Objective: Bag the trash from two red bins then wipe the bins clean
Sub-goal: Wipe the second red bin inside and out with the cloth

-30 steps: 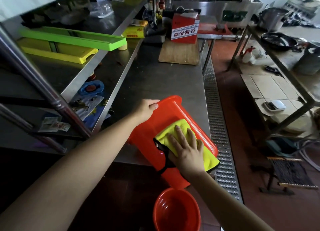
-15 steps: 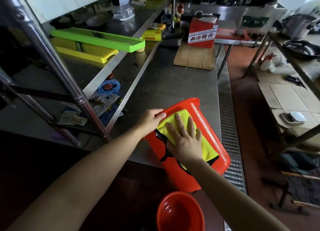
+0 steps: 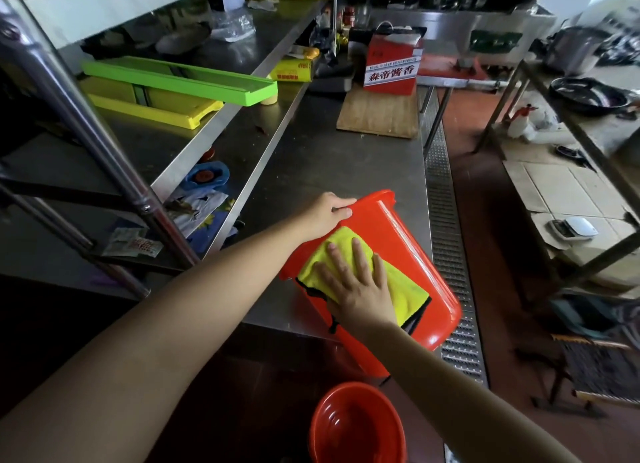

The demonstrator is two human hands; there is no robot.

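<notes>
Head view shows a red bin (image 3: 398,254) lying on its side at the near right corner of the steel bench (image 3: 329,161), its bottom end hanging past the near edge. The left hand (image 3: 325,214) grips the bin's upper side near the far end, thumb and fingers curled over it, steadying it. The right hand (image 3: 356,286) lies flat with straight, spread fingers on a yellow cloth (image 3: 401,286) with a dark border, pressing it onto the bin's upturned outer wall; it holds nothing in a closed grasp. A second red bin (image 3: 356,428) stands upright on the floor just below the bench's near edge, mouth up, and what shows of its inside looks empty. No trash or trash bag can be seen near the bins, so the bagging seems to be finished and the wiping stage is in hand. The outside of the bin on the bench is being wiped; whether its inside has been done cannot be told, since its mouth faces away. The bin on the floor may yet need wiping, though its state is not clear. Farther along the bench sit a wooden board (image 3: 379,116) and a red box (image 3: 393,65) at the far end.
</notes>
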